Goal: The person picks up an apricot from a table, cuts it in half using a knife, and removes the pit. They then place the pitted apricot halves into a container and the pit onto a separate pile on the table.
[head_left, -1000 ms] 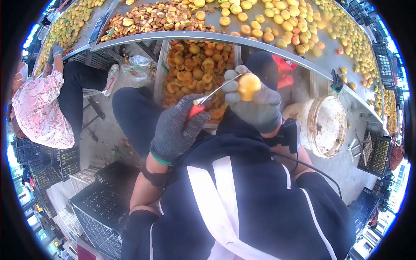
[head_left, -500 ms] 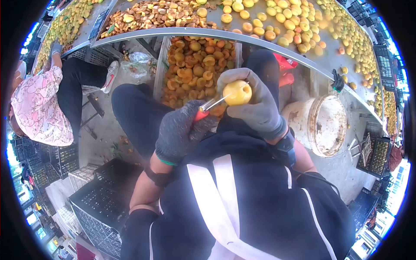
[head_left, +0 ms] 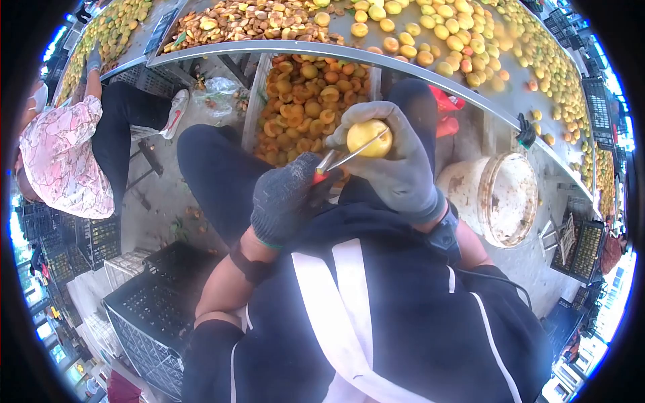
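My left hand point(head_left: 287, 198), in a dark grey knitted glove, is closed around the red handle of a small knife point(head_left: 327, 162). The knife's thin blade lies across the front of a yellow apricot point(head_left: 368, 138). My right hand point(head_left: 396, 161), in a lighter grey glove, grips this apricot, its fingers curled over the top and far side. Both hands are close together above my lap. Just beyond them, a crate of cut apricot halves point(head_left: 306, 107) stands under the table edge. Whether the blade has entered the flesh is hard to tell.
A metal table point(head_left: 269, 48) with whole apricots point(head_left: 463, 40) and a pile of pits point(head_left: 248, 23) curves across the front. A stained white bucket point(head_left: 500, 198) stands right, a black crate point(head_left: 158, 302) lower left. Another person point(head_left: 67, 158) sits at left.
The apricot has turned in my right hand, and its dark hollow no longer faces the same way. The blade has moved from its near side to across its front. My left hand has shifted slightly right.
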The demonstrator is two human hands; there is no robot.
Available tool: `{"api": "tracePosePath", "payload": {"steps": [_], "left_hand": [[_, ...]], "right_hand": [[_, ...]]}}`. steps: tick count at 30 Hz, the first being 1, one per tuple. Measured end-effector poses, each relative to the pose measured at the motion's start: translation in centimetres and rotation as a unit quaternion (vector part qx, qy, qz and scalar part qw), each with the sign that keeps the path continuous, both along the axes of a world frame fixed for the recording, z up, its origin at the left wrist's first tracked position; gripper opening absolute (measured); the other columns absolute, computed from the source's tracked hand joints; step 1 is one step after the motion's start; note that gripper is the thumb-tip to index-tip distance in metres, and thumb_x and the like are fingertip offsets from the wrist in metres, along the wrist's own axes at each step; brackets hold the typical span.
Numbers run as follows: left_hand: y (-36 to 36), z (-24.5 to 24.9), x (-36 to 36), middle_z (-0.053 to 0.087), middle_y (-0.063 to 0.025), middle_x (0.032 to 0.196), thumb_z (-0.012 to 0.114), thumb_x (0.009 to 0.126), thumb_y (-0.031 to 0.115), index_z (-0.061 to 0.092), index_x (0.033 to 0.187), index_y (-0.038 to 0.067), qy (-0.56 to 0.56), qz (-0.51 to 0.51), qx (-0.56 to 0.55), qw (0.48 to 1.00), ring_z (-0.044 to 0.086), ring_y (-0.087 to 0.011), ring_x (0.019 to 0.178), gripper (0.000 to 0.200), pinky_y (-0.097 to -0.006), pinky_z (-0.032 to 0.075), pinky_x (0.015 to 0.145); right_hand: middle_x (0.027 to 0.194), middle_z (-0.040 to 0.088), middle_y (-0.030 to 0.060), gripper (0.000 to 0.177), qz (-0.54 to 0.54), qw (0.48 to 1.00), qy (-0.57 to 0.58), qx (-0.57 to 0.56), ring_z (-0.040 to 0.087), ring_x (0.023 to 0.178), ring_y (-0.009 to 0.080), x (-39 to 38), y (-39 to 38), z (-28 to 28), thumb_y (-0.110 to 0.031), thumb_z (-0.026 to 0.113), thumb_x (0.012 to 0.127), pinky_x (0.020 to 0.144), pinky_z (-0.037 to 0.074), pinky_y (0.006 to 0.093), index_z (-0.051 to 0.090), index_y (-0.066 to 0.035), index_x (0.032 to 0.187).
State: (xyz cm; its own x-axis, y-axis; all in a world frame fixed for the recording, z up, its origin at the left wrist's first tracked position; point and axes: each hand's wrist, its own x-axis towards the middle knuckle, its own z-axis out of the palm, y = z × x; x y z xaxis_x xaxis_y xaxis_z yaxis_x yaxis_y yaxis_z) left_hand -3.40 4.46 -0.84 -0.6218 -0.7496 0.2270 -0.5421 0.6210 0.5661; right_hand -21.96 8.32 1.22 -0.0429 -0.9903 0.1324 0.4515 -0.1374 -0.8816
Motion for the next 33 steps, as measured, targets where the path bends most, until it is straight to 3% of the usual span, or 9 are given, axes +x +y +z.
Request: {"api": "tracePosePath", "payload": {"steps": [7, 10, 12, 15, 19, 22, 25, 28, 33], "left_hand": [[-0.4, -0.8, 0.2, 0.064, -0.0181, 0.076, 0.068, 0.083, 0.01, 0.061, 0.098, 0.006, -0.009, -0.021, 0.05, 0.998, 0.065, -0.0362, 0.07, 0.017, -0.0404, 0.051, 0.062], [-0.6, -0.8, -0.1, 0.064, -0.0185, 0.078, 0.069, 0.081, 0.01, 0.061, 0.098, 0.007, -0.02, -0.008, 0.049, 0.999, 0.065, -0.0369, 0.073, 0.018, -0.0419, 0.051, 0.063], [-0.7, -0.9, -0.5, 0.064, -0.0191, 0.079, 0.069, 0.081, 0.011, 0.06, 0.099, 0.007, -0.015, 0.028, 0.03, 0.999, 0.065, -0.0377, 0.075, 0.021, -0.043, 0.051, 0.064], [-1.3, -1.6, -0.8, 0.065, -0.0197, 0.079, 0.069, 0.082, 0.01, 0.059, 0.102, 0.006, -0.004, 0.04, 0.007, 0.999, 0.065, -0.0385, 0.075, 0.023, -0.0439, 0.051, 0.065], [-1.3, -1.7, -0.9, 0.065, -0.0191, 0.081, 0.069, 0.083, 0.011, 0.059, 0.105, 0.006, -0.006, 0.053, 0.01, 0.998, 0.065, -0.039, 0.076, 0.025, -0.0438, 0.051, 0.065], [-1.1, -0.6, -1.0, 0.066, -0.0197, 0.083, 0.067, 0.085, 0.01, 0.059, 0.106, 0.004, -0.008, 0.069, 0.048, 0.996, 0.065, -0.0391, 0.08, 0.023, -0.0421, 0.052, 0.067], [-1.5, 0.3, -1.1, 0.064, -0.0204, 0.079, 0.067, 0.086, 0.021, 0.056, 0.105, 0.003, 0.064, 0.012, 0.117, 0.991, 0.064, -0.039, 0.075, 0.028, -0.0468, 0.049, 0.064], [-1.6, 0.5, -1.6, 0.064, -0.0212, 0.083, 0.067, 0.087, 0.022, 0.056, 0.105, 0.003, 0.107, 0.011, 0.106, 0.988, 0.063, -0.041, 0.078, 0.029, -0.0481, 0.049, 0.065], [-3.1, -0.8, -1.7, 0.064, -0.0219, 0.084, 0.066, 0.087, 0.023, 0.056, 0.105, 0.002, 0.062, 0.029, 0.106, 0.992, 0.063, -0.0418, 0.082, 0.029, -0.0485, 0.049, 0.069]], "right_hand": [[0.113, 0.052, 0.0097, 0.048, 0.015, 0.99, 0.127, -0.056, 0.059, 0.107, 0.0203, -0.7, 0.0, -0.4, 0.011, 0.068, 0.077, 0.092, 0.051, 0.0347, 0.047, -0.002, 0.118], [0.114, 0.052, 0.009, 0.048, 0.022, 0.993, 0.107, -0.038, 0.058, 0.11, 0.0224, -0.3, 0.0, 0.0, 0.01, 0.067, 0.078, 0.095, 0.05, 0.0372, 0.047, -0.002, 0.12], [0.121, 0.053, 0.0103, 0.047, 0.022, 0.998, -0.05, 0.022, 0.056, 0.119, 0.0273, 0.8, 0.2, 0.4, 0.01, 0.063, 0.081, 0.099, 0.048, 0.04, 0.046, -0.001, 0.123], [0.132, 0.052, 0.0124, 0.047, 0.02, 0.993, -0.112, 0.042, 0.051, 0.127, 0.0307, 1.0, -0.6, 0.2, 0.009, 0.06, 0.084, 0.101, 0.047, 0.0425, 0.045, -0.001, 0.128], [0.138, 0.049, 0.0156, 0.048, 0.043, 0.994, -0.102, 0.016, 0.049, 0.13, 0.0313, 0.5, -1.4, -0.3, 0.01, 0.057, 0.086, 0.1, 0.047, 0.0431, 0.043, 0.0, 0.13], [0.128, 0.057, 0.0135, 0.05, -0.004, 0.994, 0.102, -0.027, 0.056, 0.119, 0.0211, 0.0, -1.7, 0.0, 0.007, 0.064, 0.083, 0.102, 0.045, 0.0337, 0.045, 0.0, 0.128], [0.128, 0.058, 0.0141, 0.045, 0.015, 0.99, 0.137, 0.035, 0.055, 0.119, 0.0205, 0.0, -1.8, 0.5, -0.004, 0.063, 0.09, 0.103, 0.044, 0.0343, 0.044, 0.0, 0.131], [0.124, 0.062, 0.016, 0.041, -0.008, 0.993, -0.118, 0.004, 0.059, 0.113, 0.0199, 2.2, -2.2, 0.5, -0.023, 0.056, 0.098, 0.098, 0.045, 0.0319, 0.045, 0.0, 0.131], [0.123, 0.062, 0.0173, 0.04, 0.017, 0.999, 0.022, -0.027, 0.057, 0.115, 0.0215, 0.2, -3.2, -1.0, -0.026, 0.055, 0.099, 0.099, 0.043, 0.0325, 0.048, -0.001, 0.129]]}}
